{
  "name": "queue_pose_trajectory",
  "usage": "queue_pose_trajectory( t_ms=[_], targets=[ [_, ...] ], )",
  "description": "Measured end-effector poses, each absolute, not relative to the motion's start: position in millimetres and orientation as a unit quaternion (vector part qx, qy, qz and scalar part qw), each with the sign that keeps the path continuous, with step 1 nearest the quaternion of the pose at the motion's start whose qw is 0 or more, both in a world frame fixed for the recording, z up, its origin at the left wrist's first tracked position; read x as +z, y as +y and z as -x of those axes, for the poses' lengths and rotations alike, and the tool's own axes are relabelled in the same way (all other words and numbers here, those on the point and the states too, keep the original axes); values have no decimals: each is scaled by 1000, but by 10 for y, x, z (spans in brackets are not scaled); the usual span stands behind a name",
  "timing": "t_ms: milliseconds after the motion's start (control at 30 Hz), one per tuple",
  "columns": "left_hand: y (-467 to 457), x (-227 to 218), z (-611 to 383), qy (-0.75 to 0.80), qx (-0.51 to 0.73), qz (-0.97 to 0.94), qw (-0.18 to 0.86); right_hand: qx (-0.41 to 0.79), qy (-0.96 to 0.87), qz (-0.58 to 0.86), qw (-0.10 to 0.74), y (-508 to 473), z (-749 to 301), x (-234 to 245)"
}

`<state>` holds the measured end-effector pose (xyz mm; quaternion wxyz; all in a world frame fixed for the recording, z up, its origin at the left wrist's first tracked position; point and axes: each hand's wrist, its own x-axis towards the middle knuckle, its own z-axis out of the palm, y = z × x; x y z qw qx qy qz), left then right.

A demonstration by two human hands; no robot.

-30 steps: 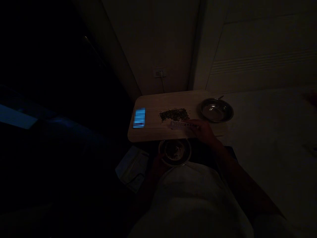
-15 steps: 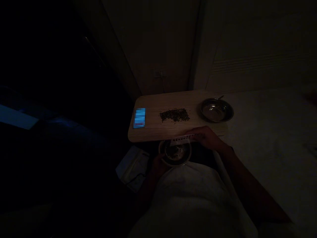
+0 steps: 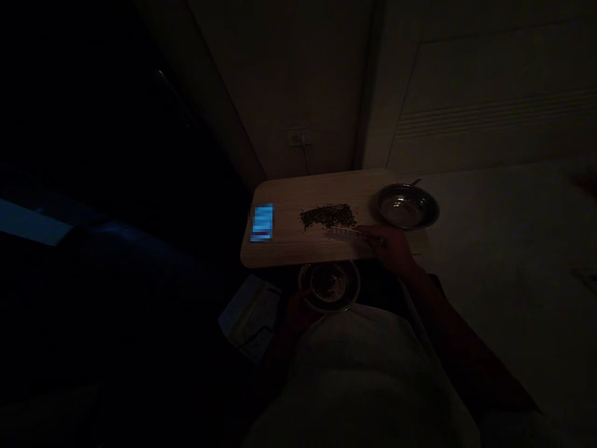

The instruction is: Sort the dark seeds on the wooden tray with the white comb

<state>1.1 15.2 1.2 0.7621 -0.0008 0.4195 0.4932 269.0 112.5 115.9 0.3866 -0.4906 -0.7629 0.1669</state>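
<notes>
The room is very dark. My right hand [image 3: 390, 244] is closed on a thin pale flat card [image 3: 344, 233], whose edge rests on the wooden board [image 3: 289, 246] just in front of a small pile of dark green bits [image 3: 328, 216]. My left hand [image 3: 295, 309] grips the left rim of a metal bowl [image 3: 329, 285] held just below the board's near edge; some dark bits lie inside it.
A lit phone [image 3: 262, 222] lies on the board's left side. A second metal bowl [image 3: 407, 207] with a spoon sits at the board's right end. A face mask [image 3: 249, 317] lies lower left. A wall socket [image 3: 299, 137] is behind the board.
My right hand swept the card to the board's near edge over the held bowl, then went back up to the pile. The left hand and its bowl stayed put.
</notes>
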Motion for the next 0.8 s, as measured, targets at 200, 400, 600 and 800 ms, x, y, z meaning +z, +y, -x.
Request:
queue_pose_trajectory(
  t_ms=[200, 400, 600, 800],
  targets=[
    [219, -24, -39, 417, 488, 8, 767, 171, -780, 475, 370, 1086, -2693, 1217],
    [253, 38, -91, 430, 477, 22, 766, 184, -802, 442, 358, 1041, -2708, 1249],
    [183, 94, -81, 428, 484, 22, 763, 194, -824, 406, 344, 967, -2717, 1283],
    [189, 52, -74, 425, 494, 14, 758, 182, -832, 403, 335, 946, -2712, 1325]
  ],
)
